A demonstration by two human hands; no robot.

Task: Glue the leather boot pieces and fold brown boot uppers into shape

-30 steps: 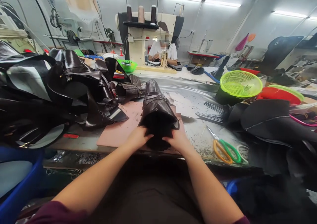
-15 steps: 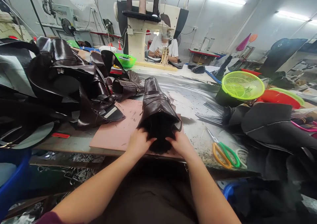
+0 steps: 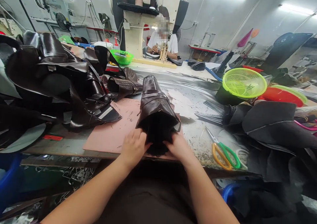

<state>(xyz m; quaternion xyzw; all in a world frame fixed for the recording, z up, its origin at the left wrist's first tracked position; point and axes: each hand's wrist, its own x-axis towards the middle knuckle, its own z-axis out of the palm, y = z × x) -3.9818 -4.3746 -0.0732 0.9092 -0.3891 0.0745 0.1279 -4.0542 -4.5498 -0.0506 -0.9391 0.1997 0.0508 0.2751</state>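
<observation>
A dark brown leather boot upper (image 3: 156,100) lies in front of me, its wide opening toward me and straps across its middle. My left hand (image 3: 134,145) grips the left edge of the opening, thumb at the inside and fingers around the outer side. On the right edge, my right hand (image 3: 178,147) holds the same upper, its fingers partly hidden behind the leather. Under the upper is a pink board (image 3: 106,135) at the table's front edge. The black inside of the upper shows between my hands.
More brown boot uppers (image 3: 59,72) are heaped at left. Scissors (image 3: 224,153) with orange and green handles lie at right, near black pieces (image 3: 269,118) and a yellow-green basket (image 3: 244,82). Behind stands a sewing machine (image 3: 135,29) with a person (image 3: 170,47) at it.
My left hand has shifted slightly left and down along the edge of the upper. The upper stays in nearly the same place, and the view has tilted a little.
</observation>
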